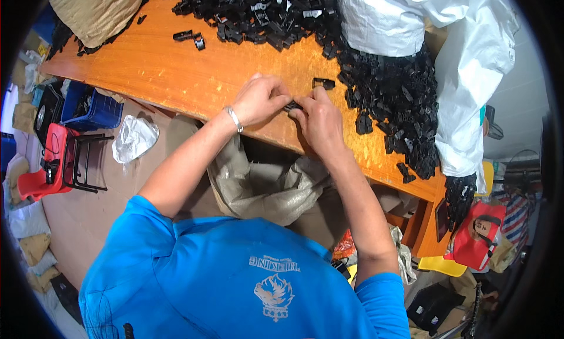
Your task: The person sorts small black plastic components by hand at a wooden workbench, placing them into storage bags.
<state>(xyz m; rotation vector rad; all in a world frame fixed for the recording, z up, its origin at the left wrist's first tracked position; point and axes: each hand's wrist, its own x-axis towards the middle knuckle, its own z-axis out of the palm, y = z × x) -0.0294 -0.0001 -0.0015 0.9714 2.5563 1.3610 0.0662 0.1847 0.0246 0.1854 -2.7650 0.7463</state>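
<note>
Two white sacks (470, 75), one wooden table (176, 75), two black heaps (264, 16) (pieces uncountable), one red stool (50, 163)

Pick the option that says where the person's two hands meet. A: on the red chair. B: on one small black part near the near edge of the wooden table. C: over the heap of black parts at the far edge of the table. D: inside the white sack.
B: the left hand and the right hand pinch one small black part between them above the wooden table.
</note>
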